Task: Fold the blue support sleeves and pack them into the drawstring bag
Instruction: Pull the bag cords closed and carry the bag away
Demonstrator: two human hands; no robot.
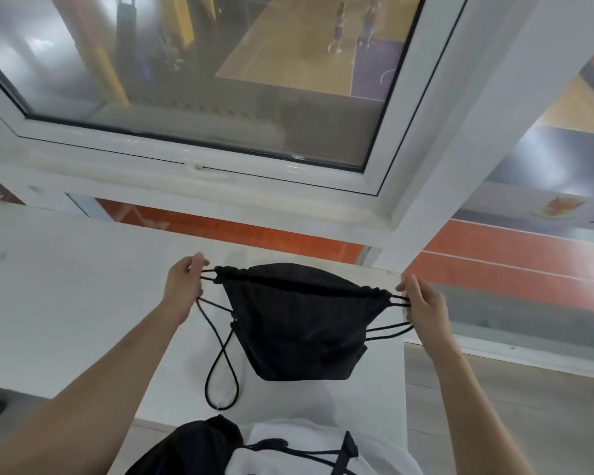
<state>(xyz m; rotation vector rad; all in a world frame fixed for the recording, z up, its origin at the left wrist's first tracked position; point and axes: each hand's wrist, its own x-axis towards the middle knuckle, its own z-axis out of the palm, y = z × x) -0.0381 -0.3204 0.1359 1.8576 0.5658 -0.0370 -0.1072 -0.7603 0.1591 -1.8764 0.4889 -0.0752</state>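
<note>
A black drawstring bag point(299, 323) hangs in the air above a white table point(66, 303), its gathered mouth stretched sideways. My left hand point(184, 286) pinches the black cords at the bag's left corner. My right hand point(422, 303) pinches the cords at the right corner. A long cord loop point(220, 371) dangles down on the left side. No blue support sleeves are visible; the bag's inside is hidden.
A white-framed window point(199, 166) rises just behind the table, looking down on a sports court. The table's right edge point(403, 337) lies under my right hand. Black and white clothing with a strap point(288, 447) fills the bottom of the view.
</note>
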